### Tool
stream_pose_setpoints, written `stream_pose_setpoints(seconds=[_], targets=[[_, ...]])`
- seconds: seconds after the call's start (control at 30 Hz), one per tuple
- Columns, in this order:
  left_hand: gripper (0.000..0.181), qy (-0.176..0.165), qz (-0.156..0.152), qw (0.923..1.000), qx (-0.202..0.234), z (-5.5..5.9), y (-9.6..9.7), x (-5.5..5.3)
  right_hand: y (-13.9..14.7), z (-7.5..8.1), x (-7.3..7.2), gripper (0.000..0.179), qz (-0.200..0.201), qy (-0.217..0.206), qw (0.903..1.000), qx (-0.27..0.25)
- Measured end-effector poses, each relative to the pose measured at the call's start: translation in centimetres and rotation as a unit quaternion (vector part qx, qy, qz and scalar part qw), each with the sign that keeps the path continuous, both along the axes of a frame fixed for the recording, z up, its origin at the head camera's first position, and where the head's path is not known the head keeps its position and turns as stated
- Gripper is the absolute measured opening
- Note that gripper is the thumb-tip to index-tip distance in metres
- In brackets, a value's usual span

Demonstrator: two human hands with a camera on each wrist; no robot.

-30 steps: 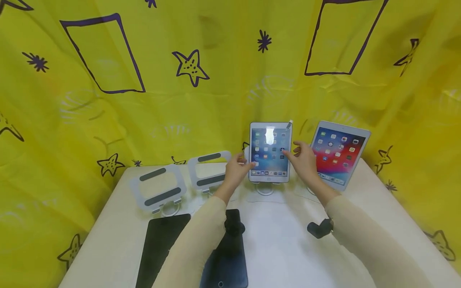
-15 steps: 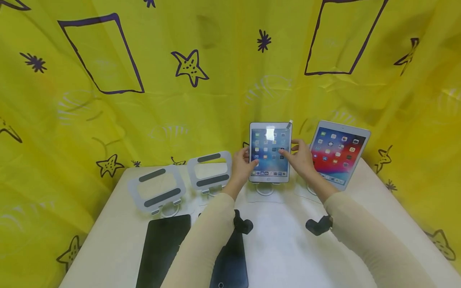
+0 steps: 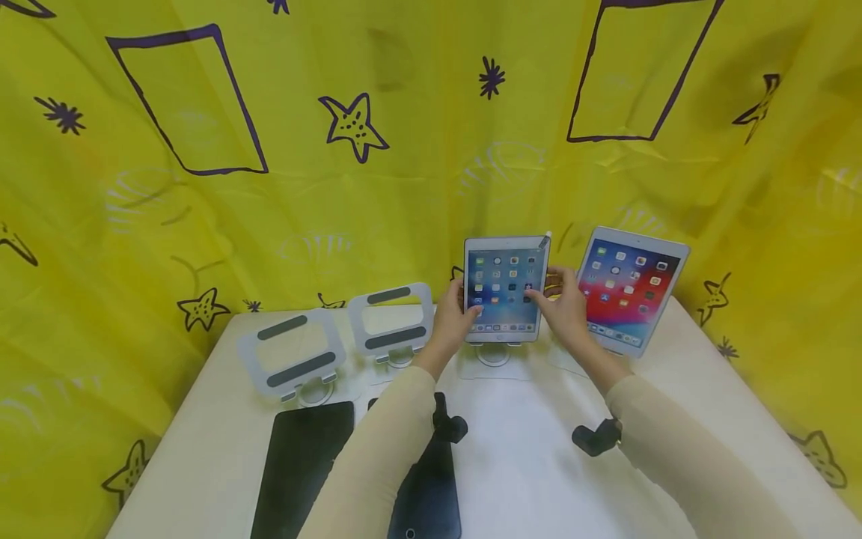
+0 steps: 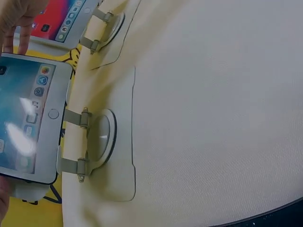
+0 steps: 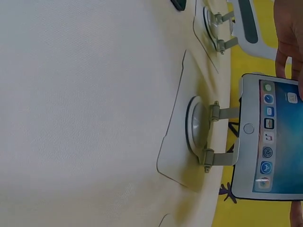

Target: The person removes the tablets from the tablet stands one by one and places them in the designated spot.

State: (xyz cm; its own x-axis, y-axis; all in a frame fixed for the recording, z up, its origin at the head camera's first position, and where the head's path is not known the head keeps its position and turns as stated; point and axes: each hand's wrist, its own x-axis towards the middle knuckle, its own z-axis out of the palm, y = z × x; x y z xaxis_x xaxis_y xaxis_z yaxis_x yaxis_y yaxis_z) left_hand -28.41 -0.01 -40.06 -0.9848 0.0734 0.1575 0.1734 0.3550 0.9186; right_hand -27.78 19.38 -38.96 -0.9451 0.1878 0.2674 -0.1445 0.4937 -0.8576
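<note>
A white-framed tablet (image 3: 505, 281) with a lit screen of app icons leans on a stand at the back of the table. My left hand (image 3: 451, 318) grips its left edge, thumb on the front and fingers behind. On the opposite edge my right hand (image 3: 566, 308) holds it likewise, the thumb over the screen's side. In the left wrist view the tablet (image 4: 54, 113) sits against the stand's two lower clips, above a round hinge (image 4: 101, 137) on a flat base. The stand's back plate is mostly hidden behind the tablet.
To the right a second lit tablet (image 3: 633, 288) leans on its own stand. Two bare stands (image 3: 296, 352) with dark pads are on the left. Two dark tablets (image 3: 306, 457) lie in front of them, one partly under my left sleeve. A yellow curtain (image 3: 417, 195) hangs behind.
My left hand has come in and closed around the tablet's left edge. The tablet's top has dropped slightly, its right side tipping a little higher, and the bright glare in the head view is gone.
</note>
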Motion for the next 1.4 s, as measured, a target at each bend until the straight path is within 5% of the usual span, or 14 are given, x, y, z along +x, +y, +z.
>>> stream_pose_setpoints(seconds=[0.17,0.83,1.07,1.4], targets=[[0.046,0.030,-0.001,0.9976,-0.062,0.0,-0.3,0.6,0.2,-0.1,0.3,0.050,0.015,0.016,0.9997,0.008],[0.040,0.100,-0.016,0.9943,-0.036,1.4,-0.3,2.5,1.1,1.9,2.8,0.048,0.015,0.060,0.9963,0.060],[0.037,0.098,-0.026,0.9940,-0.042,2.1,-1.4,4.2,0.7,2.9,5.0,0.047,0.034,0.057,0.9960,0.060],[0.038,0.122,-0.086,0.9880,-0.038,2.3,-2.2,6.7,1.1,3.4,8.1,0.042,0.045,0.096,0.9925,0.060]])
